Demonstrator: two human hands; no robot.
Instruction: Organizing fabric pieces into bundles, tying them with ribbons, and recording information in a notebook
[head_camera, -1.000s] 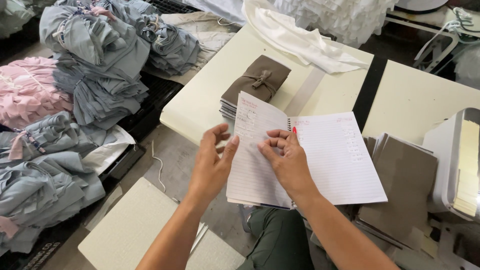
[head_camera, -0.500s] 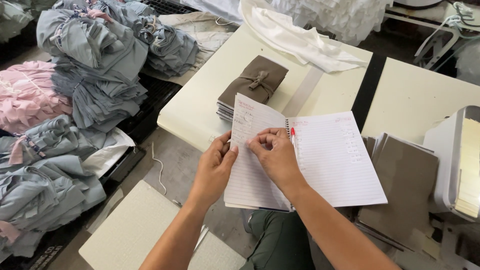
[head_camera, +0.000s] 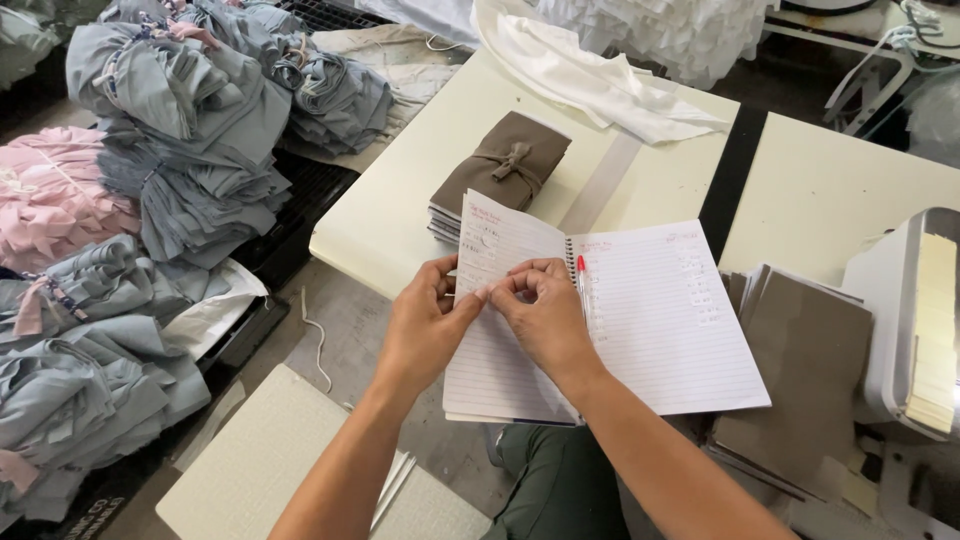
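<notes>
The upper left of the frame is filled by heaps of grey clothes (head_camera: 190, 110), with a pink bundle (head_camera: 50, 195) at the left edge. A pale table (head_camera: 400, 225) is seen across the upper middle, and white cloth (head_camera: 590, 65) is draped over its far side. A tied stack of brown fabric pieces (head_camera: 500, 175) is set on the table, just behind the notebook. More brown pieces (head_camera: 800, 350) are laid at the right, beside a white machine (head_camera: 900, 310).

An open spiral notebook (head_camera: 660, 320) is held at the centre of the frame, over the near edge of the table. A red pen (head_camera: 582, 280) is lodged at its spine. The top of the left page is pinched by the left hand (head_camera: 425, 325), fingers closed on the paper. The same page is gripped by the curled fingertips of the right hand (head_camera: 545, 315), the two hands touching.

The thin sheet could be torn or creased if pulled unevenly, and the pen could be shaken loose from the spine
</notes>
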